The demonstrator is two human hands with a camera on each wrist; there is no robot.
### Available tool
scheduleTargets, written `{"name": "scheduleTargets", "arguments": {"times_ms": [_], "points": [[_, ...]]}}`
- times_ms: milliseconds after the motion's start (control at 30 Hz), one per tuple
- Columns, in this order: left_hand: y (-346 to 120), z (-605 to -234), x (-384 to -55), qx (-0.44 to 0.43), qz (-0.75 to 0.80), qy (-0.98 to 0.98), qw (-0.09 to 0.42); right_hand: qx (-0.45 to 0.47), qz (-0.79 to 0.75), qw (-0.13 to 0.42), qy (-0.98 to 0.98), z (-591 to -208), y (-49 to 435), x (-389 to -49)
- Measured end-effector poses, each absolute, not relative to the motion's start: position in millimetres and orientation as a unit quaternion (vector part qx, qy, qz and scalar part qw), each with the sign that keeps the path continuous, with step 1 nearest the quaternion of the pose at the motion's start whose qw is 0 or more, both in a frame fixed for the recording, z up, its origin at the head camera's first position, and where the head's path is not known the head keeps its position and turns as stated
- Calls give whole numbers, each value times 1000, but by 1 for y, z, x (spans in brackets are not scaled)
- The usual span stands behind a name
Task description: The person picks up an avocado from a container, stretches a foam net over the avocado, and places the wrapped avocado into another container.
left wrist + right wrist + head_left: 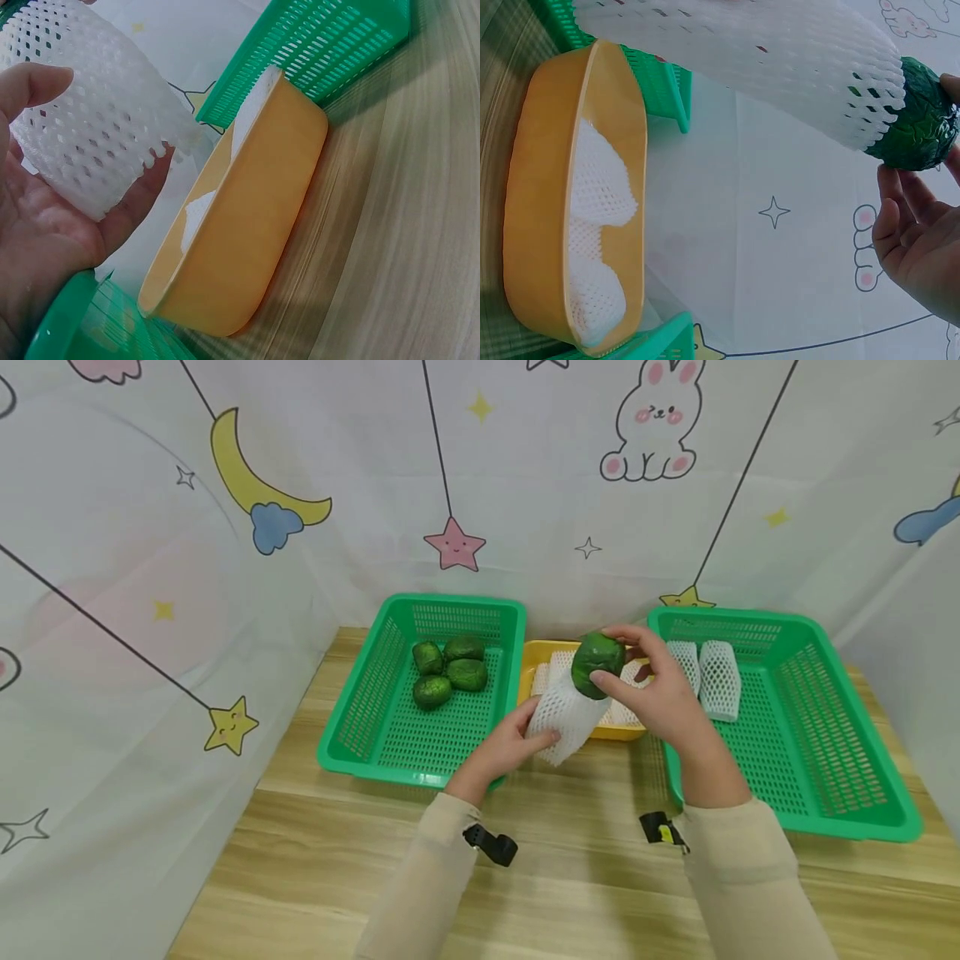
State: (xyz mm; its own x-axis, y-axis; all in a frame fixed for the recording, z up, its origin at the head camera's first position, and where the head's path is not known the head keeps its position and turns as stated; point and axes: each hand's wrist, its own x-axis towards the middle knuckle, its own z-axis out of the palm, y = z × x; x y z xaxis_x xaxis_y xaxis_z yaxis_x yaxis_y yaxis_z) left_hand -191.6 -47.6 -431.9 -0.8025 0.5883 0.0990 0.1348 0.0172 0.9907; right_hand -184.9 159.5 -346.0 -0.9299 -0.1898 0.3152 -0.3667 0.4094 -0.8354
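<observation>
In the head view my left hand (504, 748) grips a white foam net sleeve (566, 718) above a yellow basin. My right hand (663, 697) pinches a dark green, wrinkled, avocado-like fruit (597, 665) between thumb and fingers at the sleeve's upper mouth. The right wrist view shows one end of this fruit (919, 116) inside the netting (780, 67) and the other end sticking out by my fingers. In the left wrist view the sleeve's lower end (112, 142) hangs loose past my left thumb, its edge ragged.
A green basket (352, 767) at left holds several similar green fruits (432, 692). White net sleeves (596, 176) lie in the yellow basin (626, 733) between the baskets. The right green basket (795, 760) has two white-netted pieces (720, 681) near its back left. A printed curtain hangs behind.
</observation>
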Motion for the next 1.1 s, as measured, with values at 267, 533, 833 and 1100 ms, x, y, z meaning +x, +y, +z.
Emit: {"name": "scheduleTargets", "arguments": {"times_ms": [267,533,833,1100], "points": [[-48,-430,-191,264,649,691,179,177,509,83,-838,-347,154,-185],[-49,-443,-200,277,640,692,186,166,520,12,-838,-359,144,-189],[-37,-454,-202,215,625,729,177,102,598,34,-794,-363,146,-192],[-35,-457,-201,195,591,767,156,130,554,65,-820,-370,145,-194]]}}
